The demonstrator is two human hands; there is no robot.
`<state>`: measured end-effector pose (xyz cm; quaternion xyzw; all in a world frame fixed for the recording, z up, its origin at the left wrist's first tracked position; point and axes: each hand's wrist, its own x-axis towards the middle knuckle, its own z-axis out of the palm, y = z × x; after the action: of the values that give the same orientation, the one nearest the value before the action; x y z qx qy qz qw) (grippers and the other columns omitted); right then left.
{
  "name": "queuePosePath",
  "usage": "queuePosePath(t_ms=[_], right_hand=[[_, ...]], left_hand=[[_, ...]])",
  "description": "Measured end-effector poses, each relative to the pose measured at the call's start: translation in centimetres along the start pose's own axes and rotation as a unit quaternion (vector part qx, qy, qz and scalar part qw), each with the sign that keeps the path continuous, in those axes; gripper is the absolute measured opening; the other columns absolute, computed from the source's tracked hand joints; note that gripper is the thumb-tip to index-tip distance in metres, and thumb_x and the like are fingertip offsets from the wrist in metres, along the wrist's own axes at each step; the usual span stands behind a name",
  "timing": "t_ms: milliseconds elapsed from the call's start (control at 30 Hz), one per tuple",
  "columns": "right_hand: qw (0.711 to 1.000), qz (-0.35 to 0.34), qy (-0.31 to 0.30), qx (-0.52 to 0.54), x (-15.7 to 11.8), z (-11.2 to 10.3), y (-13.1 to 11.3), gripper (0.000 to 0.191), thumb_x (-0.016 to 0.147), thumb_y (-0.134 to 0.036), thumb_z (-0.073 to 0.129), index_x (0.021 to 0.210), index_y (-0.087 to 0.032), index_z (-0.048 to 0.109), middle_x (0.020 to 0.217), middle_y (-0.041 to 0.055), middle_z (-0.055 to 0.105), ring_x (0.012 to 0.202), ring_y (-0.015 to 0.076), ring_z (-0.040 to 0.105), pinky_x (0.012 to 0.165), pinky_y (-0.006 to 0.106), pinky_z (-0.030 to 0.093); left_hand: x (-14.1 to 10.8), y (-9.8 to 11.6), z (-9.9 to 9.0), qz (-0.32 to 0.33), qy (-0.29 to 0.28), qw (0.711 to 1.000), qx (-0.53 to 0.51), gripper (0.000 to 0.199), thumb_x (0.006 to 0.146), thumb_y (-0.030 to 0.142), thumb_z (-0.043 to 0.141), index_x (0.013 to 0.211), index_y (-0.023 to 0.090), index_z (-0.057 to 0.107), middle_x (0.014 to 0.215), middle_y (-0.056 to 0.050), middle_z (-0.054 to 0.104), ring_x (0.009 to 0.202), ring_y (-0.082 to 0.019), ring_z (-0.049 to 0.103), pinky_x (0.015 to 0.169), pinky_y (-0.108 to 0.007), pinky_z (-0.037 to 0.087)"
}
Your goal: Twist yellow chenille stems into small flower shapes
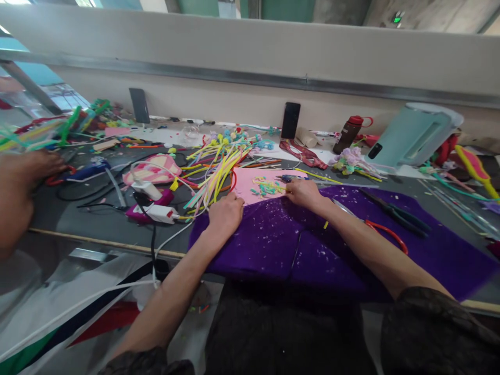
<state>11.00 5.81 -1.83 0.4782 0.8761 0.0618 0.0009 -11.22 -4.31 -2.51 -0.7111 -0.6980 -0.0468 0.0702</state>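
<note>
A purple cloth [258, 242], dotted with small pale scraps, drapes over the table's front edge toward my lap. My left hand [225, 214] is closed at its far left edge, where the cloth meets a pink sheet [250, 179]. Farther right, my right hand [302, 192] is closed on the same far edge, its fingertips partly hidden. Small yellow and teal cut pieces [267, 187] lie on the pink sheet between my hands. Dark-handled pliers [287, 178] lie just beyond my right hand. Scissors with red handles [390, 234] rest under and beside my right forearm.
Black-handled pliers [398, 213] lie on the cloth's right side. A bundle of yellow fuzzy stems [222, 172] spreads behind my left hand. White plugs [156, 213] and cables are at left, near another person's hand [39, 164]. A phone [290, 121], bottle [347, 134] and teal container [417, 136] stand behind.
</note>
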Motion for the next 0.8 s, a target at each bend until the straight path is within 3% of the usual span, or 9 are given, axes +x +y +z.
queuePosePath(t_ms=[167,633,800], right_hand=[[0.999,0.001,-0.029,-0.018,-1.1,0.4,0.0,0.036,0.085,-0.03,0.032,0.096,-0.015,0.063,0.098,0.0145,0.061,0.086,0.0257,0.057,0.067,0.031,0.041],[0.999,-0.017,-0.028,-0.02,-1.6,0.7,0.3,0.038,0.087,-0.031,0.027,0.097,-0.015,0.06,0.101,0.0158,0.058,0.086,0.0256,0.057,0.068,0.033,0.041],[0.999,-0.017,-0.035,-0.002,-1.8,0.7,0.5,0.036,0.087,-0.031,0.03,0.096,-0.015,0.06,0.101,0.0151,0.059,0.09,0.0254,0.056,0.071,0.033,0.04]], left_hand=[[0.0,1.2,0.6,0.059,0.004,0.998,0.001,0.035,0.086,0.03,0.031,0.093,0.019,0.064,0.098,-0.01,0.058,0.095,-0.023,0.051,0.073,-0.031,0.039],[-0.3,1.0,0.9,0.052,0.053,0.997,0.024,0.035,0.088,0.028,0.027,0.093,0.018,0.06,0.096,-0.01,0.057,0.091,-0.022,0.052,0.07,-0.03,0.04],[-0.5,0.8,1.1,0.061,0.038,0.997,0.01,0.032,0.086,0.03,0.032,0.091,0.019,0.061,0.096,-0.011,0.057,0.094,-0.023,0.051,0.073,-0.032,0.039]])
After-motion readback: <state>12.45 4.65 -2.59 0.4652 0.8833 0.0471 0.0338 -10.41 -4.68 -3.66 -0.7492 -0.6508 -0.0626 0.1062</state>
